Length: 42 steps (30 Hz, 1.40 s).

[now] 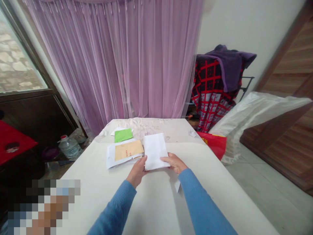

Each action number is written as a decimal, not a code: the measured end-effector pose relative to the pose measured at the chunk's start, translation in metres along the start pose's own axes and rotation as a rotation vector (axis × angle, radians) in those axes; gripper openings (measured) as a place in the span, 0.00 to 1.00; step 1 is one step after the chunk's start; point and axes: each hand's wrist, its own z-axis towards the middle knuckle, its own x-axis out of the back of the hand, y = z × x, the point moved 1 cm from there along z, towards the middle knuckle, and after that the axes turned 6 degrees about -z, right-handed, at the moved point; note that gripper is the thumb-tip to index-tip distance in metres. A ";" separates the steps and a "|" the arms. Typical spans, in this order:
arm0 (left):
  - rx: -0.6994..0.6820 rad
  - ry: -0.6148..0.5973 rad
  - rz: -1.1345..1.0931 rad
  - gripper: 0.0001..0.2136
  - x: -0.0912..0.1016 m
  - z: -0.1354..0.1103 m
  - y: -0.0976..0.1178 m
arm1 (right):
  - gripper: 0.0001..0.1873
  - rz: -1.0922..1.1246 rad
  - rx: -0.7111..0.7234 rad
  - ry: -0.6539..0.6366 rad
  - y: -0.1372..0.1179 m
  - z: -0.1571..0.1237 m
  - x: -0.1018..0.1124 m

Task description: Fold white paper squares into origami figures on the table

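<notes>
My hands hold a folded white paper (154, 151) upright-tilted over the white table (156, 202), gripping its lower edge. My left hand (137, 171) pinches the lower left corner, and my right hand (173, 162) holds the lower right corner. To the left, a tan kraft envelope (128, 150) with red marks lies on a stack of white papers (113, 156). Farther back is a bright green sheet (123, 135). A small white paper scrap (177, 185) hangs below my right hand, near my right wrist.
A crumpled paper bit (192, 133) lies at the table's far right corner. Beyond the table edges stand a plastic water jug (69, 147), a red bag (214, 144) and a white woven sack (251, 120). A lilac curtain (110, 58) hangs behind.
</notes>
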 end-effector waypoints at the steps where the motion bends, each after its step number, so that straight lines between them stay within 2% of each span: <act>1: -0.040 0.054 0.096 0.20 0.008 -0.002 0.002 | 0.18 0.005 -0.005 -0.038 -0.003 -0.006 -0.012; 3: -0.114 0.206 0.314 0.17 0.030 -0.005 0.004 | 0.18 0.008 -0.001 -0.101 -0.009 -0.017 -0.040; 6: -0.141 0.321 0.445 0.12 0.068 -0.013 0.006 | 0.16 -0.037 0.022 -0.121 -0.014 -0.028 -0.081; 8: -0.150 0.388 0.542 0.10 0.091 -0.021 0.006 | 0.16 -0.115 0.034 -0.088 -0.015 -0.033 -0.103; 10: -0.153 0.441 0.627 0.09 0.108 -0.028 0.006 | 0.18 -0.212 0.047 -0.024 -0.014 -0.037 -0.117; 13: -0.154 0.493 0.713 0.12 0.121 -0.038 0.006 | 0.24 -0.336 0.082 0.056 -0.012 -0.042 -0.125; 17: -0.207 0.531 0.939 0.18 0.122 -0.055 0.009 | 0.22 -0.448 0.170 0.091 -0.008 -0.048 -0.127; 21: -0.395 0.608 1.334 0.18 0.103 -0.073 0.010 | 0.21 -0.474 0.231 0.071 0.002 -0.050 -0.124; 25: -0.634 0.370 1.486 0.20 0.072 -0.065 -0.004 | 0.23 -0.423 0.308 0.017 0.008 -0.051 -0.121; 27: -0.647 0.265 1.531 0.24 0.066 -0.054 -0.015 | 0.24 -0.402 0.318 -0.002 0.008 -0.051 -0.120; 29: -0.624 0.225 1.534 0.26 0.068 -0.043 -0.027 | 0.25 -0.345 0.280 -0.033 0.007 -0.050 -0.119; 32: -0.649 0.194 1.493 0.27 0.079 -0.033 -0.040 | 0.23 -0.176 0.143 -0.099 0.005 -0.046 -0.118; 36: -0.745 0.218 1.257 0.20 0.092 -0.028 -0.047 | 0.19 -0.066 -0.027 -0.165 -0.003 -0.033 -0.117; 40: -0.800 0.399 0.814 0.16 0.103 -0.026 -0.040 | 0.08 -0.010 -0.148 -0.260 -0.016 -0.020 -0.118; 42: -0.770 0.521 0.633 0.14 0.108 -0.026 -0.035 | 0.08 -0.001 -0.172 -0.294 -0.022 -0.016 -0.119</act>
